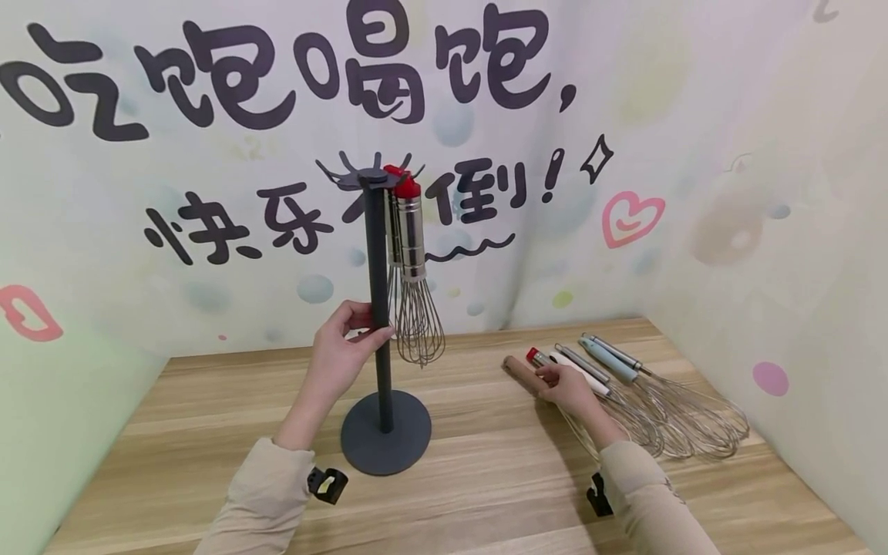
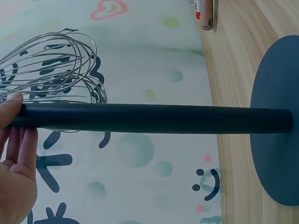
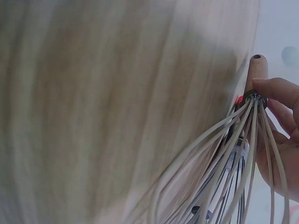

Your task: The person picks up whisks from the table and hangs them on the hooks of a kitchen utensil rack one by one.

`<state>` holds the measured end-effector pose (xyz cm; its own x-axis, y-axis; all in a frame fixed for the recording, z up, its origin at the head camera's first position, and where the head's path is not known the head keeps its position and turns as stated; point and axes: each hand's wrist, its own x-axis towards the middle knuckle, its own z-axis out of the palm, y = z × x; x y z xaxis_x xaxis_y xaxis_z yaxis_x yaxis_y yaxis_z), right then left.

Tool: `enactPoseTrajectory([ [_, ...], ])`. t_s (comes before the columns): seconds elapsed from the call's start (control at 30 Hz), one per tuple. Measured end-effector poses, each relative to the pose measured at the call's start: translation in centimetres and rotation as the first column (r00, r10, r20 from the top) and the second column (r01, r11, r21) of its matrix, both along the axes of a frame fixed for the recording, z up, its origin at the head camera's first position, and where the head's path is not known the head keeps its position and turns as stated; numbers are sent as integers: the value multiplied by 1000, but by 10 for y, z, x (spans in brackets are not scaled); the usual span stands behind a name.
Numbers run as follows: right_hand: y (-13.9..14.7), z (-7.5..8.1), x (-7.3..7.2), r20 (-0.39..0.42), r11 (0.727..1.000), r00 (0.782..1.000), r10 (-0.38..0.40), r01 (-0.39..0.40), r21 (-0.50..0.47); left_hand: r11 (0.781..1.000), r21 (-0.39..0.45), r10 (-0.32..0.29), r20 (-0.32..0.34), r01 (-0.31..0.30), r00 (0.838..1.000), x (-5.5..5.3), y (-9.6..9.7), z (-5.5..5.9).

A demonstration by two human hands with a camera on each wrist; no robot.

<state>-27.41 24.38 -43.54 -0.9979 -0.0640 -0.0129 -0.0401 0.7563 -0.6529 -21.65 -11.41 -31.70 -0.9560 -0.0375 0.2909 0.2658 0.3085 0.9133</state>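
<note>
In the head view a dark grey rack [image 1: 377,262] stands upright, with hooks around its top and a round base. My left hand [image 1: 336,351] grips its pole between thumb and fingers, about halfway up. On the hooks hang two whisks [image 1: 412,239] with red ends and metal handles, side by side on the right. My right hand [image 1: 572,391] pinches a whisk with a wooden handle [image 1: 522,374] near where its wires begin. The right wrist view shows the thumb on that handle [image 3: 257,70], with pale wires [image 3: 250,163] spreading below.
Several other whisks lie at the table's right, including a light blue-handled one [image 1: 610,360], a white-handled one [image 1: 583,375] and a red-ended one [image 1: 537,357]. A printed wall cloth [image 1: 458,285] hangs behind the wooden table [image 1: 472,493].
</note>
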Motion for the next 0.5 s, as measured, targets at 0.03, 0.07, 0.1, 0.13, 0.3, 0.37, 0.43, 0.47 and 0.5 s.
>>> enactPoseTrajectory([
  [0.03,0,1,0,-3,1000,1000,3,-3,-6,1000,-2,-1,0,1,1000,0,0,0],
  [0.07,0,2,1,-3,1000,1000,-1,1,-13,1000,-3,-1,0,1,1000,1,0,0],
  [0.1,0,3,1,-4,1000,1000,-3,3,-17,1000,-6,-2,0,2,1000,1,0,0],
  [0.13,0,4,2,-6,1000,1000,-8,8,-22,1000,-8,-2,0,2,1000,1,0,0],
  [0.3,-2,11,3,-35,1000,999,-18,18,-19,1000,-28,-4,-14,4,1000,0,0,0],
  [0.37,-3,15,3,-67,1000,998,-8,7,-17,999,-38,-3,-26,2,1000,0,0,1],
  [0.43,-4,18,3,-89,1000,996,-2,-1,-26,999,-43,-3,-36,2,999,0,0,1],
  [0.47,-4,19,3,-97,1000,995,4,-7,-28,999,-44,-4,-39,2,999,0,-1,1],
  [0.5,-5,21,3,-99,999,995,6,-9,-35,999,-46,-3,-41,1,999,1,-1,1],
])
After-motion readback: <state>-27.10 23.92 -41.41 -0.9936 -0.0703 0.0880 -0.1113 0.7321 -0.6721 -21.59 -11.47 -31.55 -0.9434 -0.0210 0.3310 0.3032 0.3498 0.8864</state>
